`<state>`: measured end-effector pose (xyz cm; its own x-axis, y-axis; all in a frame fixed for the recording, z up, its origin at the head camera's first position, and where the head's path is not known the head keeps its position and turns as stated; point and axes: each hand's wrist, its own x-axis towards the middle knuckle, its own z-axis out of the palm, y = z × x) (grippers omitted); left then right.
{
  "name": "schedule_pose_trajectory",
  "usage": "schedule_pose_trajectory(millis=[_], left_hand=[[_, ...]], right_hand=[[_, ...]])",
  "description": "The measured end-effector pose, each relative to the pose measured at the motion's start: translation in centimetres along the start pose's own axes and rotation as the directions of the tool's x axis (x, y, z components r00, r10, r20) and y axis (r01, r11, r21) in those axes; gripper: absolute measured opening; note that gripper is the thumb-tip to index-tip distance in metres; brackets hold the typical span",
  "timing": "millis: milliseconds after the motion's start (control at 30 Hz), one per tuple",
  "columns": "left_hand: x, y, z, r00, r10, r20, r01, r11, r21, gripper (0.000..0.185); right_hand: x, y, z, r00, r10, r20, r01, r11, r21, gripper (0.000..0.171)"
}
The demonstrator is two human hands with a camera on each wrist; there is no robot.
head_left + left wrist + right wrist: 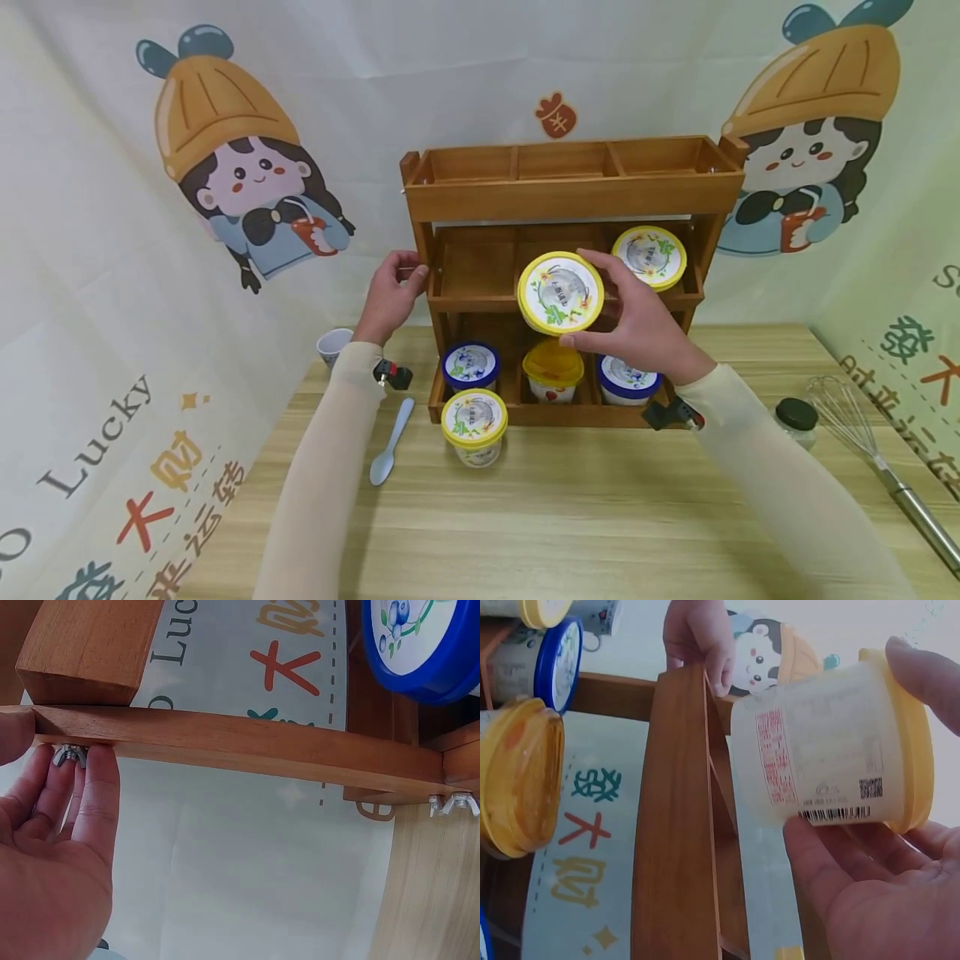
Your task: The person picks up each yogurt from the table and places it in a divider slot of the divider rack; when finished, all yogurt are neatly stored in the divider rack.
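Observation:
My right hand [637,321] grips a white tub with a yellow lid [561,293] in front of the middle shelf; in the right wrist view the tub [817,750] shows a barcode on its side. With thumb and fingers, my left hand [64,825] holds the left upright of the wooden rack [247,746], beside a wing nut [71,754]. Another yellow-lidded tub [649,257] sits at the right of the middle shelf. On the bottom shelf stand a blue-lidded tub [471,365], an amber-lidded tub [553,373] and a second blue-lidded tub [628,379], partly behind my right hand.
One yellow-lidded tub [475,425] stands on the table before the rack. A light-blue spoon [392,442] and a cup [333,343] are at the left. At the right are a black-lidded jar [797,421] and a whisk [873,454]. Printed cloth hangs behind.

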<state>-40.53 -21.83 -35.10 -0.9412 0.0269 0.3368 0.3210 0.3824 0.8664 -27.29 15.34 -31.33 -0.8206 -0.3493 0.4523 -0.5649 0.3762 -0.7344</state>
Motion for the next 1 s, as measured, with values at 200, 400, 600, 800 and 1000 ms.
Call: schedule_pose_trajectory(millis=[200,400,600,800,1000], left_hand=[[0.0,-0.1,0.0,1.0,0.014,-0.004,-0.014,1.0,-0.004,0.04],[0.1,0.0,0.0,1.0,0.003,-0.005,-0.002,1.0,0.006,0.041],[0.2,0.0,0.1,1.0,-0.013,0.003,0.013,1.0,-0.001,0.041],[0.2,0.0,0.1,1.0,-0.017,0.0,0.017,1.0,-0.005,0.04],[0.1,-0.1,-0.1,1.0,-0.015,0.004,0.015,1.0,-0.011,0.04]], right_hand=[[0.9,0.0,-0.1,0.997,0.001,-0.077,-0.005,0.999,-0.047,0.106],[1.7,0.5,0.2,0.992,-0.003,-0.122,-0.001,0.999,-0.037,0.106],[2.4,1.2,0.7,0.99,0.026,-0.141,-0.024,1.0,0.018,0.106],[3.5,1.7,1.2,0.988,0.04,-0.146,-0.036,0.999,0.029,0.107],[4.3,2.2,1.5,0.987,0.058,-0.147,-0.066,0.997,-0.049,0.107]])
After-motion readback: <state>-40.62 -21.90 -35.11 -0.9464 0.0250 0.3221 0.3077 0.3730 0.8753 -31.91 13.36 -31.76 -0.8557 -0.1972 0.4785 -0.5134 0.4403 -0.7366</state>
